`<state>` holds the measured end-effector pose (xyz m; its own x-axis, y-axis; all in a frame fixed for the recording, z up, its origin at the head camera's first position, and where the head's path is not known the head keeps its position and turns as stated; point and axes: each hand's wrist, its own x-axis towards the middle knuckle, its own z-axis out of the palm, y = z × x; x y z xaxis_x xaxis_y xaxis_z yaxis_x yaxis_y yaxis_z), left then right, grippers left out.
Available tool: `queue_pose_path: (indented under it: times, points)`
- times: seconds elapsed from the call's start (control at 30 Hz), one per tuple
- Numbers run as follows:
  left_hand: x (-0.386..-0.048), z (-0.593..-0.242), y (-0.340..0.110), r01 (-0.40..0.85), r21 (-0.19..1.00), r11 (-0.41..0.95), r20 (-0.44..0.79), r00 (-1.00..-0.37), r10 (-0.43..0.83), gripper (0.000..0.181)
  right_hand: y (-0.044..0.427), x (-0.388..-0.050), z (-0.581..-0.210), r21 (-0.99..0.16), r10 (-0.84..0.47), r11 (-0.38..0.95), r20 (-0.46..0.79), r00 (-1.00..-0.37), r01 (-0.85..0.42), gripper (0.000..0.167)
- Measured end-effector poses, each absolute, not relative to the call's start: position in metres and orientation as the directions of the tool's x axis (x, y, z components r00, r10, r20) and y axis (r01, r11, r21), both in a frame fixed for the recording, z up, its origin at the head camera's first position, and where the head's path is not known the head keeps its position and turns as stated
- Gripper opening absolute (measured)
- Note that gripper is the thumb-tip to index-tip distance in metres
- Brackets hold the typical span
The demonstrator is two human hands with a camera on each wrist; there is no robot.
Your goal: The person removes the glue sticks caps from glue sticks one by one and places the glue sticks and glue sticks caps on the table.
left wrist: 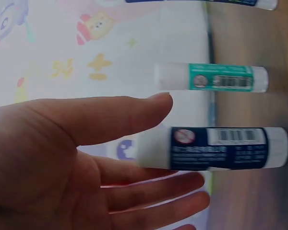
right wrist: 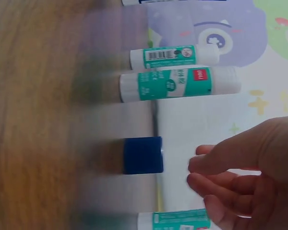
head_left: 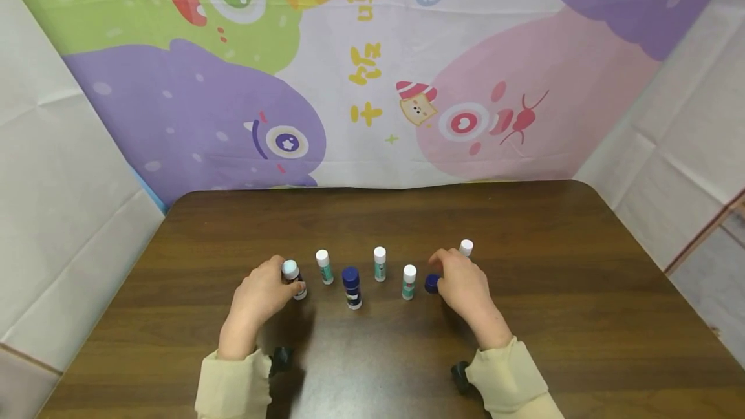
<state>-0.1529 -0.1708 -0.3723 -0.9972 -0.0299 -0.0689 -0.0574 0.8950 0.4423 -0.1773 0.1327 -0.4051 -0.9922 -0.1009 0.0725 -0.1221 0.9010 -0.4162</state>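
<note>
My left hand [head_left: 263,293] is around a dark-blue-labelled glue stick with a white cap [left wrist: 218,148], which stands upright. In the left wrist view its thumb and straight fingers lie on either side of the stick, with a gap at the thumb. Whether the fingers touch it I cannot tell. My right hand [head_left: 464,283] hovers beside a loose dark blue cap [right wrist: 143,155] on the table. Its fingers are loosely bent and hold nothing; the right wrist view shows them apart from the cap. A white-capped glue stick [head_left: 466,247] stands behind this hand, partly hidden.
Between the hands stand a blue-capped glue stick [head_left: 352,288] and green-labelled ones: one at left [head_left: 324,268], one in the middle [head_left: 380,264], one nearer the right hand [head_left: 409,282]. The brown wooden table [head_left: 372,367] ends at a cartoon-printed cloth [head_left: 361,167].
</note>
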Motion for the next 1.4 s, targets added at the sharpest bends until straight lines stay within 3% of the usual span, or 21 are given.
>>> queue_pose_path:
  times: [0.27,0.43,0.7,1.03,1.4]
  points:
    - [-0.143,-0.356,-0.167,-0.043,0.439,0.898,0.046,-0.996,-0.070,0.045,0.137,-0.177,-0.399,-0.353,-0.125,0.896,0.380,-0.917,-0.268,0.015]
    - [-0.141,-0.350,-0.162,0.003,0.448,0.894,0.160,-0.984,-0.077,0.042,0.145,-0.182,-0.398,-0.313,-0.125,0.900,0.482,-0.867,-0.304,0.018]
    - [-0.142,-0.351,-0.153,0.145,0.464,0.874,0.301,-0.954,-0.001,0.037,0.158,-0.189,-0.406,-0.244,-0.185,0.913,0.465,-0.866,-0.327,0.028]
    - [-0.146,-0.356,-0.140,0.317,0.427,0.847,0.318,-0.929,0.188,0.036,0.164,-0.191,-0.412,-0.291,-0.133,0.918,0.411,-0.902,-0.268,0.032]
    - [-0.148,-0.362,-0.126,0.399,0.430,0.810,0.304,-0.909,0.286,0.034,0.163,-0.189,-0.414,-0.327,-0.054,0.927,0.364,-0.930,-0.182,0.029]
